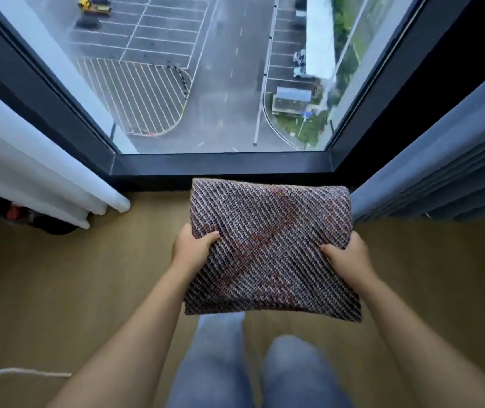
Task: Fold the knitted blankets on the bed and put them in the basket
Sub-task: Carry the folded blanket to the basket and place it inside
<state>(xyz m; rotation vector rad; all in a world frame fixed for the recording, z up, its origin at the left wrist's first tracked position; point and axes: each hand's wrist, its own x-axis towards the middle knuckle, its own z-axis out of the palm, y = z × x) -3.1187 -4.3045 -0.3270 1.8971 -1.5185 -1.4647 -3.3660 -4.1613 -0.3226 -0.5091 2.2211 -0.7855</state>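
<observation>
The folded knitted blanket is held flat in the air above the wooden floor, in front of the window. Its left edge is gripped by the left hand and its right edge by the right hand, thumbs on top. The slightly longer axis runs left to right, and the far edge faces the window.

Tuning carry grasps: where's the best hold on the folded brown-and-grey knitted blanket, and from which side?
Take the folded brown-and-grey knitted blanket by its side edges, one hand from each side, as the left hand and right hand do. It is a flat, soft rectangle and likely sags if held one-sided.
</observation>
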